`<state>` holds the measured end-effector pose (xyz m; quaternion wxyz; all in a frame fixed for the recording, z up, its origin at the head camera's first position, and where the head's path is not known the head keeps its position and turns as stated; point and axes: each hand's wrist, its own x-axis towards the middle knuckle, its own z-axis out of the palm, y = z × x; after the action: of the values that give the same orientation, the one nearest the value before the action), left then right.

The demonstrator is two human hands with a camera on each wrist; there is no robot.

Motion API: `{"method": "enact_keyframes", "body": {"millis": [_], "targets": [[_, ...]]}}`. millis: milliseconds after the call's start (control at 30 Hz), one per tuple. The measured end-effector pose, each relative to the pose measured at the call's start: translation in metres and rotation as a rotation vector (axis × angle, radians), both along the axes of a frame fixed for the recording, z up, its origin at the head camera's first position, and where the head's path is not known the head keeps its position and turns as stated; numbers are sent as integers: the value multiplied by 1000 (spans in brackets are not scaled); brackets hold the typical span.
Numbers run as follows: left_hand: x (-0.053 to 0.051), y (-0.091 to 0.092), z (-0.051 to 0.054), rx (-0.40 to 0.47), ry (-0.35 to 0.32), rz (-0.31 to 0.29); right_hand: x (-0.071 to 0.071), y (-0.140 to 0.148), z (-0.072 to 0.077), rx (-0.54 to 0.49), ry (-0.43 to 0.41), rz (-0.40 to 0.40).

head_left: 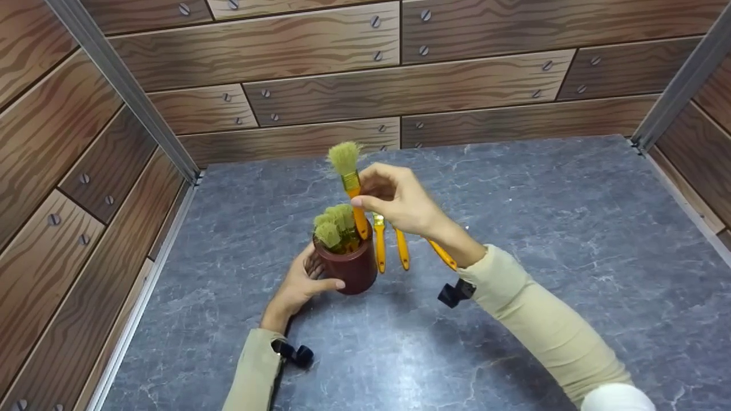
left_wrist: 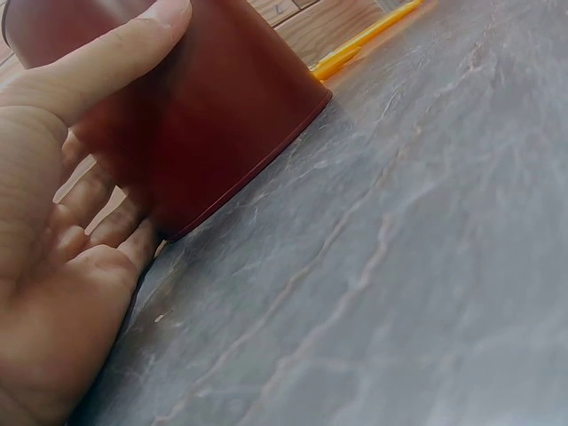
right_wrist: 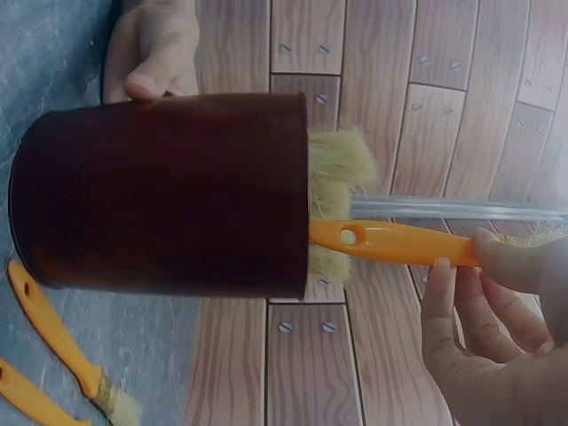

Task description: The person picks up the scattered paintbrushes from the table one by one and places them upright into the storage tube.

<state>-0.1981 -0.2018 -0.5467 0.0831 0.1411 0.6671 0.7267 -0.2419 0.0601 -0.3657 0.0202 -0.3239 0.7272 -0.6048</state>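
Right sleeve (head_left: pixel 548 319) at four o'clock; pinching bristles-up paintbrush (head_left: pixel 356 197) with right hand (head_left: pixel 405 200) at mouth of red-brown cup (head_left: pixel 354 269) on grey tabletop (head_left: pixel 228 274); gripping cup from eight o'clock with left hand (head_left: pixel 297 285); loose brushes (head_left: pixel 403 251) toward three.

Smooth plastic handle (right_wrist: pixel 404 243), rough bristles (head_left: pixel 344 156)

One cup (head_left: pixel 351 271), one raised brush (head_left: pixel 350 181), three lying brushes (head_left: pixel 380 245), several brushes inside (head_left: pixel 337 221), number unclear, two wrist cameras (head_left: pixel 305 357)

Head view: my right wrist (head_left: pixel 464 244) hides the far end of the rightmost brush (head_left: pixel 442 254). Left-wrist view: top edge crops the cup (left_wrist: pixel 213 115).
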Motion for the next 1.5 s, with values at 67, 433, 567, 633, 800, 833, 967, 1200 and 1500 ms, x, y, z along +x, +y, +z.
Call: {"method": "enact_keyframes", "body": {"millis": [67, 433, 567, 633, 800, 833, 967, 1200, 1500], "targets": [[0, 0, 0, -1, 6, -2, 0, -3, -1, -3, 2, 4], [-1, 0, -1, 9, 13, -11, 1, -13, -1, -33, 43, 17], [-1, 0, 0, 8, 19, -16, 1, -14, -4, -14, 57, 32], [-1, 1, 0, 8, 21, -17, 1, -15, -6, -4, 62, 35], [-1, 1, 0, 7, 18, -13, 0, -15, -9, 20, 55, 32], [-1, 1, 0, 5, 18, -13, 0, -14, -9, 25, 49, 29], [0, 0, 0, 1, 19, -16, 0, -13, -9, 42, 29, 14], [0, 0, -1, 2, 23, -3, -1, -6, -12, 64, 31, -21], [-1, 1, -2, 9, 14, 9, -12, 18, -25, 108, 39, -121]]}}
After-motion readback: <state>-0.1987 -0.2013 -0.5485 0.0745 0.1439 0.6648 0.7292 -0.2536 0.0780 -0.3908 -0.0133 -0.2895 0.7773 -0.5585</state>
